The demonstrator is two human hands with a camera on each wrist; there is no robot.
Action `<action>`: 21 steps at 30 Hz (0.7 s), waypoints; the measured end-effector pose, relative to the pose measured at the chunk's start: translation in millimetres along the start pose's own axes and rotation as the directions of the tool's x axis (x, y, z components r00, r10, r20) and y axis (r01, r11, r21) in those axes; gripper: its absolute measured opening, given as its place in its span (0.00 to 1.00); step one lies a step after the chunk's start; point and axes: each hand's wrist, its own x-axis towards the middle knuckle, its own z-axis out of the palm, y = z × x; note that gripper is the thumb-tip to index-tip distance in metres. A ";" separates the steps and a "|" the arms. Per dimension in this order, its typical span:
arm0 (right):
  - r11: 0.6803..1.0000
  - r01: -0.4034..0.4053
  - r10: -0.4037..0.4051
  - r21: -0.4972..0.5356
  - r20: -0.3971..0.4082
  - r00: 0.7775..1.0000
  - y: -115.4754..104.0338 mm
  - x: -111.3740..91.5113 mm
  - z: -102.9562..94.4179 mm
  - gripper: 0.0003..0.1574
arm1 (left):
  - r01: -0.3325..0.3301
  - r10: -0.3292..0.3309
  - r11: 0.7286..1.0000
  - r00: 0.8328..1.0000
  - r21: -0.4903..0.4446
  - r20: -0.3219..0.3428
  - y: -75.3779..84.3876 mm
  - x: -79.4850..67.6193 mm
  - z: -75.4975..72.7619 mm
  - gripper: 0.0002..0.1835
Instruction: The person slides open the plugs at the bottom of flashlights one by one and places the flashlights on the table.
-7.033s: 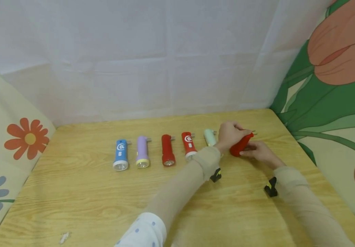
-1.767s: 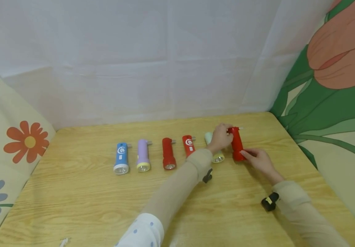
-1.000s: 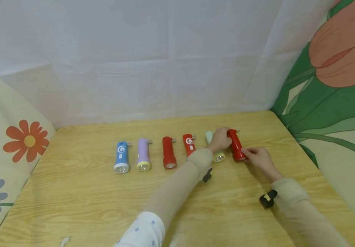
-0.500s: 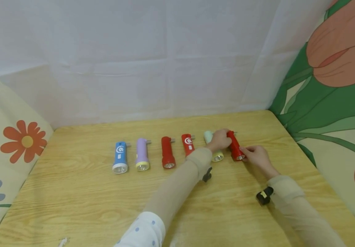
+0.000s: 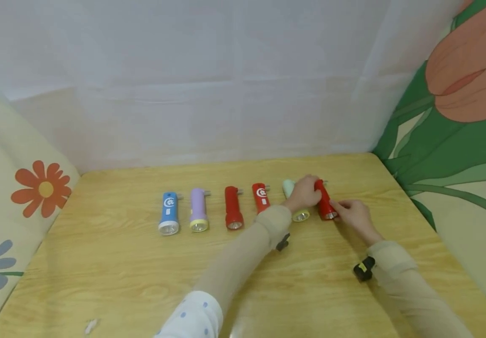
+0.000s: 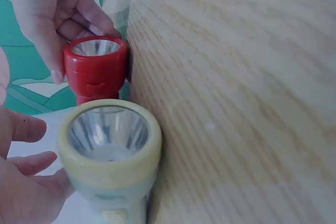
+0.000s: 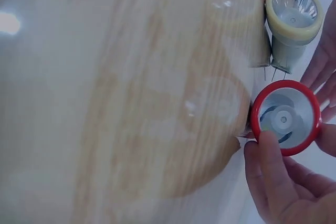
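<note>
At the right end of a row lies a red flashlight (image 5: 326, 203), its lens toward the person and its tail toward the back. My right hand (image 5: 354, 217) pinches its head; in the right wrist view a fingertip lies over the lens rim. From the left, my left hand (image 5: 305, 192) reaches across the pale green flashlight (image 5: 300, 215) to hold the red one's tail end, where its fingers are partly hidden. The green flashlight's cream head (image 6: 113, 169) stands close in the left wrist view, with curved fingers of my left hand (image 6: 26, 177) beside it.
Farther left along the row lie a red flashlight with a white emblem (image 5: 261, 195), a plain red one (image 5: 232, 207), a purple one (image 5: 198, 210) and a blue one (image 5: 169, 213). A white scrap (image 5: 91, 326) is near the wooden table's (image 5: 150, 277) front edge.
Lifted and tilted between both hands earlier, the red flashlight has come left and down onto the table beside the green one. Its lens has turned to face the person. The other flashlights have stayed put.
</note>
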 end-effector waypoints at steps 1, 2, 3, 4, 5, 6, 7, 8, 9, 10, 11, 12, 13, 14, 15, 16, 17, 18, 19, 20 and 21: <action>1.000 0.003 -0.003 -0.014 -0.004 1.000 0.2 0.7 -0.6 0.33 | -0.005 0.005 1.000 1.000 -0.006 -0.009 0.0 -0.6 -1.1 0.20; 1.000 0.010 -0.010 -0.027 -0.007 1.000 0.0 1.2 -1.2 0.34 | -0.011 0.011 1.000 1.000 -0.023 -0.018 -0.1 -1.4 -2.3 0.20; 0.999 0.016 -0.016 -0.044 -0.012 1.000 -0.2 1.9 -1.6 0.34 | -0.018 0.016 0.999 0.999 -0.044 -0.028 -0.3 -2.2 -3.8 0.20; 0.998 0.021 -0.022 -0.055 -0.017 1.000 -0.8 2.3 -2.1 0.35 | -0.025 0.022 0.998 0.999 -0.065 -0.042 -0.8 -3.1 -5.5 0.20; 0.997 0.025 -0.027 -0.067 -0.024 0.999 -1.6 3.6 -2.2 0.34 | -0.034 0.029 0.996 0.998 -0.087 -0.058 -2.0 -4.1 -7.7 0.20; 0.996 0.033 -0.036 -0.078 -0.030 0.999 -2.3 4.9 -2.1 0.34 | -0.046 0.039 0.993 0.997 -0.110 -0.072 -3.9 -5.2 -10.1 0.20; 0.995 0.039 -0.043 -0.088 -0.034 0.999 -2.8 6.4 -1.8 0.34 | -0.048 0.038 0.989 0.996 -0.142 -0.077 -5.4 -7.4 -13.6 0.19; 0.995 0.045 -0.048 -0.093 -0.034 0.998 -3.5 7.8 -1.3 0.33 | -0.044 0.030 0.983 0.996 -0.178 -0.079 -7.4 -9.8 -17.5 0.19; 0.995 0.047 -0.050 -0.087 -0.031 0.998 -4.0 9.4 -0.7 0.33 | -0.043 0.027 0.980 0.996 -0.193 -0.083 -9.9 -12.2 -21.7 0.19; 0.995 0.048 -0.051 -0.083 -0.027 0.998 -4.1 11.2 -0.2 0.33 | -0.042 0.024 0.977 0.996 -0.209 -0.088 -12.7 -14.9 -26.4 0.19; 0.996 0.050 -0.052 -0.080 -0.025 0.998 -4.1 13.1 0.2 0.32 | -0.037 0.016 0.973 0.996 -0.229 -0.090 -15.3 -18.1 -31.5 0.19; 0.996 0.050 -0.051 -0.070 -0.020 0.998 -3.8 15.1 0.6 0.32 | -0.026 0.003 0.968 0.996 -0.251 -0.092 -18.0 -21.9 -36.9 0.19; 0.998 0.043 -0.044 -0.053 -0.014 0.999 -2.9 15.6 0.6 0.32 | -0.016 -0.009 0.963 0.996 -0.271 -0.092 -19.8 -26.1 -41.8 0.19; 0.998 0.038 -0.038 -0.041 -0.009 0.999 -2.1 15.9 0.4 0.32 | -0.017 -0.013 0.957 0.995 -0.289 -0.101 -21.9 -30.0 -46.3 0.19; 0.999 0.036 -0.036 -0.034 -0.007 0.999 -1.6 16.0 0.0 0.32 | -0.026 -0.008 0.954 0.994 -0.298 -0.112 -24.3 -33.9 -50.8 0.19; 0.999 0.037 -0.038 -0.036 -0.006 0.999 -0.9 16.2 -0.7 0.33 | -0.030 -0.008 0.948 0.993 -0.317 -0.120 -26.3 -38.3 -55.4 0.18; 0.998 0.040 -0.040 -0.038 -0.008 0.999 -0.9 15.8 -1.4 0.33 | -0.031 -0.013 0.941 0.992 -0.338 -0.127 -28.3 -43.0 -60.0 0.18; 0.998 0.050 -0.051 -0.048 -0.020 0.999 -0.9 15.2 -2.2 0.33 | -0.038 -0.011 0.936 0.990 -0.349 -0.139 -30.6 -47.7 -64.5 0.17; 0.996 0.060 -0.062 -0.060 -0.038 0.997 -1.3 14.1 -3.3 0.32 | -0.049 -0.003 0.933 0.989 -0.357 -0.145 -33.0 -52.4 -69.3 0.17; 0.995 0.068 -0.073 -0.075 -0.061 0.995 -2.1 12.7 -4.4 0.31 | -0.064 0.009 0.931 0.988 -0.359 -0.155 -35.4 -57.3 -74.4 0.16; 0.993 0.078 -0.086 -0.089 -0.087 0.993 -3.3 11.1 -5.4 0.30 | -0.077 0.018 0.930 0.986 -0.361 -0.163 -37.9 -62.5 -79.4 0.15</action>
